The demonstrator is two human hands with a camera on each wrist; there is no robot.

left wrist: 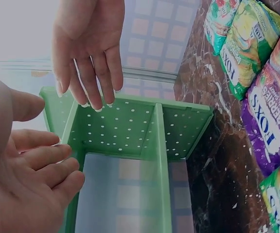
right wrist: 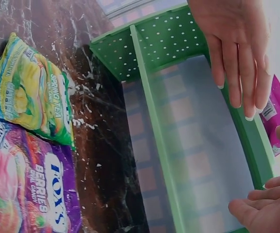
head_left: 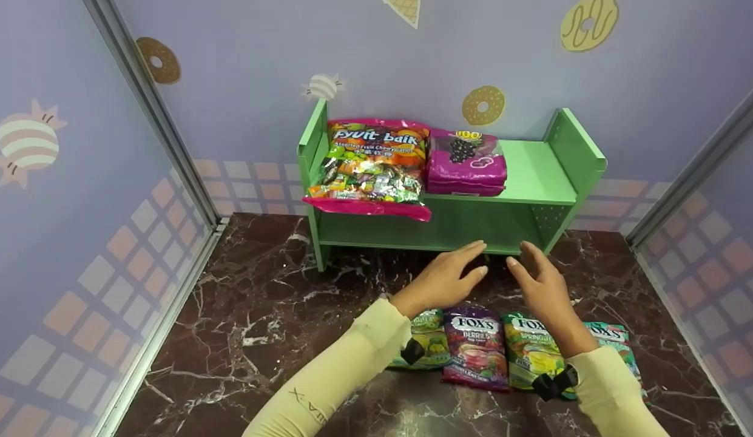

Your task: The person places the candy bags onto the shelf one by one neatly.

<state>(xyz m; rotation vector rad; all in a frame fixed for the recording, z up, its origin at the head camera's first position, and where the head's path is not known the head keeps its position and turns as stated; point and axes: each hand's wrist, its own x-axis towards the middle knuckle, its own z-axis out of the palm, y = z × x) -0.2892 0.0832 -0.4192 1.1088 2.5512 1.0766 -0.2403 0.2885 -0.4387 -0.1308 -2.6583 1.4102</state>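
Observation:
Both hands hover in front of a green two-tier shelf [head_left: 503,247], palms facing each other with a gap between them. My left hand [head_left: 446,278] has its fingers stretched toward the lower tier and holds nothing. The right hand [head_left: 545,284], also holding nothing, points the same way with slightly bent fingers. Below them on the marble-patterned surface lies a row of FOX'S candy bags: a purple berries bag [head_left: 475,352], a yellow-green spring tea bag [head_left: 531,355], a teal bag [head_left: 616,340] partly behind the right forearm, and another green-yellow bag [head_left: 434,340] beside the left sleeve.
On the shelf's upper tier, a large pink-edged bag of fruit chews [head_left: 376,164] overhangs the front edge at left. Next to it lies a purple bag with dark berries [head_left: 466,164]. Patterned walls [head_left: 79,182] enclose both sides and the back.

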